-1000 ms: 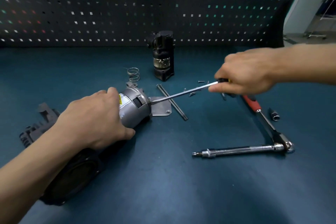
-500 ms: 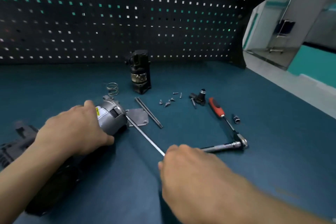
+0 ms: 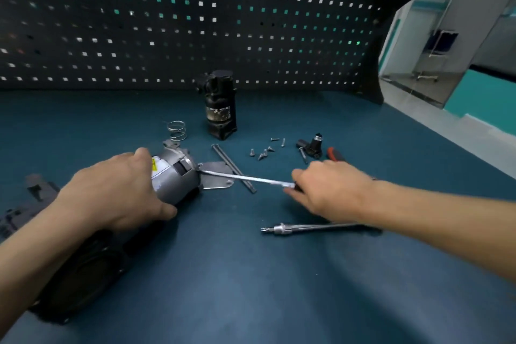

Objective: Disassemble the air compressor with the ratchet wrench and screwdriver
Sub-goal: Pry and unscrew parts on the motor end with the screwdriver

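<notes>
Since half a second back the right hand (image 3: 332, 190) has swung from the near edge out to the right. The screwdriver (image 3: 245, 178) shaft now runs almost level, tip against the end face of the air compressor motor (image 3: 174, 176). Fingers are curled round the handle. Left hand (image 3: 111, 190) wraps the gray housing. Motor lies on its side, left of centre on the blue mat (image 3: 251, 274). Bracket plate (image 3: 220, 186) and two long bolts (image 3: 223, 158) sit just right of it, under the shaft. Ratchet wrench (image 3: 315, 227) lies nearer, partly under the right forearm. Loose screws (image 3: 261, 153), spring (image 3: 177, 130) and upright black unit (image 3: 220, 109) stand farther back.
</notes>
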